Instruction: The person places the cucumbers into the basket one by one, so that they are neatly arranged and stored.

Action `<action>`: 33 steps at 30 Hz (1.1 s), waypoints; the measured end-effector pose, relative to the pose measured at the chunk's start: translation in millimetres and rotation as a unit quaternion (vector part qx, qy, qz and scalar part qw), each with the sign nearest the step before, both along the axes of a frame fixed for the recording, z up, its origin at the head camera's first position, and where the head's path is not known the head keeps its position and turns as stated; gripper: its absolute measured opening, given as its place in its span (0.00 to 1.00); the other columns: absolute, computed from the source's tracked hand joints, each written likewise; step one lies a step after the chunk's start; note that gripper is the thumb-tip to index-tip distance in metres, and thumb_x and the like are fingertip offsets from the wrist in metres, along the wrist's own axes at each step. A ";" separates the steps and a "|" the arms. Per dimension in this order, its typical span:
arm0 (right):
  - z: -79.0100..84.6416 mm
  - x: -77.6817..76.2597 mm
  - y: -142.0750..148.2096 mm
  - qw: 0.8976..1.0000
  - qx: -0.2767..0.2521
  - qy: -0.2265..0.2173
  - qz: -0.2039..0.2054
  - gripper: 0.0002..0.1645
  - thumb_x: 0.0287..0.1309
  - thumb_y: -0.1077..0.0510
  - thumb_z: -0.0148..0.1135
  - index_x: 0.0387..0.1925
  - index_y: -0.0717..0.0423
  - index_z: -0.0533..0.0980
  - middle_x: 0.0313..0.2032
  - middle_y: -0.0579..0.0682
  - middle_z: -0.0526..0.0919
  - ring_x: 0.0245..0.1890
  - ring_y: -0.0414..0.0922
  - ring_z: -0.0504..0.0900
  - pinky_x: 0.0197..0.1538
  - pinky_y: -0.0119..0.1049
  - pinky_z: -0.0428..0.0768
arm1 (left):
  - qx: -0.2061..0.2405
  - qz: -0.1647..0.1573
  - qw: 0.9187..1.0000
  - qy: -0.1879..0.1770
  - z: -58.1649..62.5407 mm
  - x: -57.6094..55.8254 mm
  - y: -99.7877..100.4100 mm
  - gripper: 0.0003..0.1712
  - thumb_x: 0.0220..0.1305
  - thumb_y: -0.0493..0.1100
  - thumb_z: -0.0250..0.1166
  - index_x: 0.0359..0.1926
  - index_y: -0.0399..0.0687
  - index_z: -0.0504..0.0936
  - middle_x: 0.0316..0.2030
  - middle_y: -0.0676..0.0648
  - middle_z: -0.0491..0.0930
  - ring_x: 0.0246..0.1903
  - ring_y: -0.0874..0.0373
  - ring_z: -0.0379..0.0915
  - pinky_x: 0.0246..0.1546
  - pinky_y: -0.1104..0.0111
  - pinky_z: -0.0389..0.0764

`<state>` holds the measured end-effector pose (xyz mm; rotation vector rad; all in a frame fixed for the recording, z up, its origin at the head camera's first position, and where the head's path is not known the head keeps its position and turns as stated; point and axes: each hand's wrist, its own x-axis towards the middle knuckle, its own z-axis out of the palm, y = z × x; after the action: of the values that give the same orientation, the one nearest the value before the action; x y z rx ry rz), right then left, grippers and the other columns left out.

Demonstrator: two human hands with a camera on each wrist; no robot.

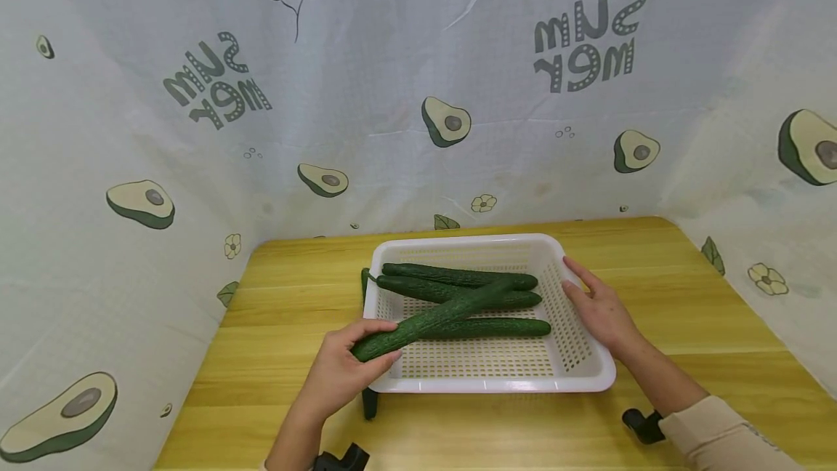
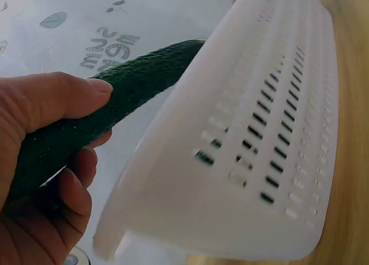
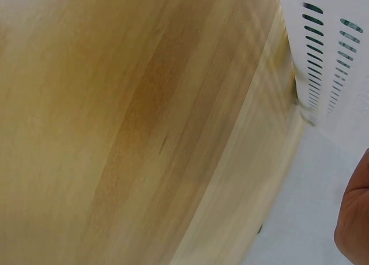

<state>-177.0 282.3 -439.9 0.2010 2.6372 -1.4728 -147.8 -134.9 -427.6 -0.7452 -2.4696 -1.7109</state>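
Held cucumber [image 1: 434, 317]: crossing left edge of basket [image 1: 484, 385]; long axis diagonal, free end toward far right corner;
Left hand [image 1: 340, 365]: pinching its near end;
Right hand [image 1: 603, 312]: spread, touching basket's right edge.

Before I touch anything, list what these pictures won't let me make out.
- Head view: whether the green ends beside the white plastic basket are one cucumber; the basket covers between.
- Head view: left end of the front cucumber inside, behind the gripped cucumber.
- Left wrist view: gripped cucumber's far end, behind the basket wall.
- Right wrist view: most of the right hand, cut off by the right edge.
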 end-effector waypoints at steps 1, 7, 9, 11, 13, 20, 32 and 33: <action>0.2 0.1 -0.2 1.000 0.000 0.000 0.001 0.41 0.79 0.35 0.39 0.83 0.39 0.41 0.66 0.78 0.69 0.43 0.56 0.90 0.35 0.45 0.88 | -0.016 -0.007 1.000 0.005 0.3 -0.3 3.1 0.20 0.59 0.38 0.76 0.53 0.54 0.86 0.52 0.47 0.87 0.47 0.60 0.85 0.45 0.68 0.86; 0.8 0.3 -0.2 1.000 0.007 0.001 0.002 0.41 0.79 0.35 0.39 0.83 0.40 0.41 0.66 0.78 0.70 0.42 0.56 0.90 0.35 0.44 0.88 | -0.095 -0.079 0.991 0.055 1.8 -4.0 23.9 0.18 0.61 0.40 0.75 0.52 0.56 0.86 0.53 0.53 0.87 0.55 0.56 0.82 0.56 0.61 0.83; 0.7 0.1 0.0 1.000 0.006 0.004 0.002 0.41 0.79 0.36 0.39 0.83 0.41 0.42 0.65 0.78 0.71 0.42 0.56 0.90 0.35 0.44 0.88 | -0.109 -0.104 0.987 0.061 2.0 -5.9 31.1 0.18 0.61 0.41 0.75 0.53 0.55 0.86 0.53 0.53 0.87 0.55 0.57 0.82 0.57 0.61 0.83; 0.5 0.0 0.0 1.000 0.003 0.005 0.002 0.41 0.79 0.36 0.40 0.83 0.41 0.42 0.64 0.78 0.72 0.42 0.56 0.90 0.35 0.44 0.88 | -0.119 -0.123 0.983 0.060 1.9 -7.6 37.8 0.18 0.62 0.41 0.75 0.52 0.55 0.86 0.53 0.54 0.87 0.56 0.58 0.82 0.58 0.61 0.82; 0.2 -0.2 0.1 1.000 0.001 0.008 0.003 0.41 0.79 0.36 0.40 0.83 0.41 0.42 0.63 0.78 0.72 0.41 0.56 0.90 0.35 0.45 0.88 | -0.134 -0.131 0.980 0.062 1.2 -8.8 43.3 0.17 0.62 0.43 0.75 0.52 0.55 0.86 0.53 0.55 0.87 0.55 0.58 0.82 0.59 0.61 0.82; -1.0 -0.4 0.7 1.000 -0.001 0.013 0.000 0.41 0.79 0.37 0.42 0.83 0.41 0.44 0.61 0.78 0.74 0.39 0.53 0.90 0.34 0.43 0.88 | -0.220 -0.105 0.968 0.062 -0.2 -11.2 55.0 0.16 0.66 0.48 0.72 0.54 0.60 0.84 0.53 0.58 0.86 0.38 0.65 0.79 0.51 0.65 0.82; -0.3 -0.7 1.3 1.000 -0.002 0.016 0.000 0.41 0.79 0.37 0.42 0.83 0.42 0.44 0.60 0.78 0.75 0.38 0.53 0.90 0.33 0.43 0.88 | -0.288 -0.055 0.954 0.061 -1.2 -17.6 66.5 0.18 0.69 0.55 0.68 0.57 0.59 0.83 0.54 0.55 0.86 0.53 0.55 0.83 0.55 0.59 0.83; -0.1 -0.8 1.3 1.000 -0.001 0.016 0.000 0.41 0.79 0.37 0.42 0.83 0.42 0.44 0.60 0.78 0.75 0.38 0.53 0.90 0.33 0.43 0.87 | -0.288 -0.052 0.954 0.059 -1.3 -17.9 66.5 0.18 0.69 0.55 0.68 0.57 0.58 0.83 0.54 0.55 0.87 0.53 0.55 0.83 0.54 0.59 0.83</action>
<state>-177.8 283.6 -440.0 0.1785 2.6605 -1.4904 -165.7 -68.4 -428.9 -0.9931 -2.9020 -0.9118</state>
